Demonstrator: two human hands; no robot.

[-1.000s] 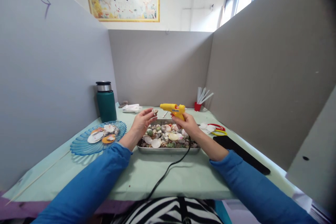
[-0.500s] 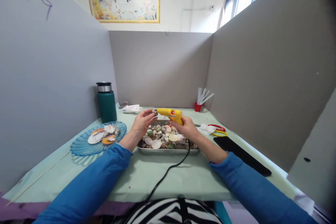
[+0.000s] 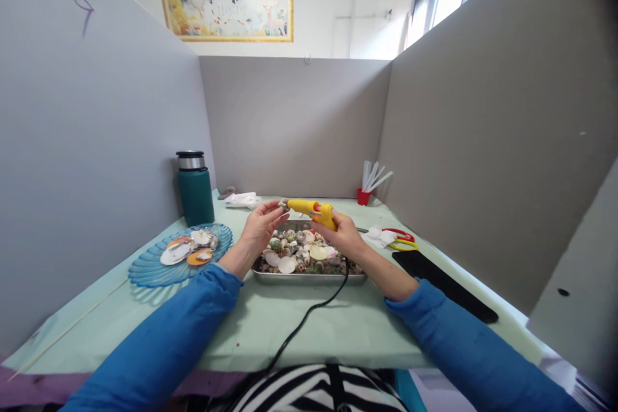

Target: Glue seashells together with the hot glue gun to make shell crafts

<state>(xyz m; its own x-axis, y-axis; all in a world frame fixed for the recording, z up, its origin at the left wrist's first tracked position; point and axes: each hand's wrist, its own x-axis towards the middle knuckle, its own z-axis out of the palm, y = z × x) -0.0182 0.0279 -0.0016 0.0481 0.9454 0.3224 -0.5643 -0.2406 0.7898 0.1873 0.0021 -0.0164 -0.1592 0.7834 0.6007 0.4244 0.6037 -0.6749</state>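
My right hand point(image 3: 345, 235) is wrapped round the handle of a yellow hot glue gun point(image 3: 304, 207), whose nozzle points left. Between the fingertips of my left hand point(image 3: 261, 226) is a small grey-white shell point(image 3: 284, 204), right at the nozzle tip; whether the two touch I cannot tell. Both hands hover over a metal tray point(image 3: 309, 279) heaped with mixed shells point(image 3: 287, 264). From the gun a black cord point(image 3: 309, 317) runs down across the tray's rim to the table's front edge.
At left, a blue scalloped plate point(image 3: 145, 268) holds several shells, with a green bottle point(image 3: 196, 196) behind it and a thin stick point(image 3: 67, 329) in front. On the right are glue sticks in a red cup point(image 3: 364, 197), scissors point(image 3: 403, 241), tissue point(image 3: 380, 237) and a black slab point(image 3: 444, 286). Grey partitions surround the table.
Very little differs. The glue gun has tilted slightly in my right hand, and the left hand still pinches the shell at the nozzle.
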